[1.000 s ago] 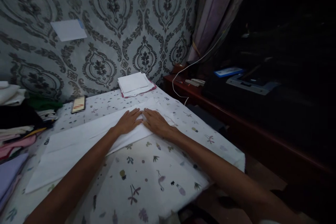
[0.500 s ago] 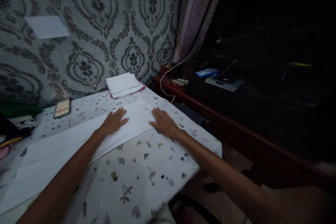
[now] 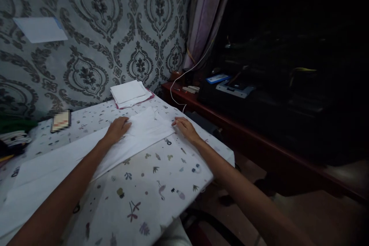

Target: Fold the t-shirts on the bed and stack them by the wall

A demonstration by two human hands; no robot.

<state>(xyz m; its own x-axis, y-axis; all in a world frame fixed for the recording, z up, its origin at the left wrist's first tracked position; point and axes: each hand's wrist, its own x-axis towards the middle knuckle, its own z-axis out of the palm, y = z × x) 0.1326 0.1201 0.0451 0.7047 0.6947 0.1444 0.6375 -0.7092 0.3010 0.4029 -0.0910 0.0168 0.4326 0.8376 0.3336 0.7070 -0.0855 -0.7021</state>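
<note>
White cloth (image 3: 148, 127) lies stretched along the patterned sheet (image 3: 150, 182), the left hand (image 3: 117, 128) resting on it, the right hand (image 3: 185, 127) at its right end (from afar, I can't tell whether either pinches). I judge this straightening; next calls for 2 even holds.

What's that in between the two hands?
Part of the white cloth, a bit wrinkled, lies between the left hand and the right hand. The head view shows it.
</note>
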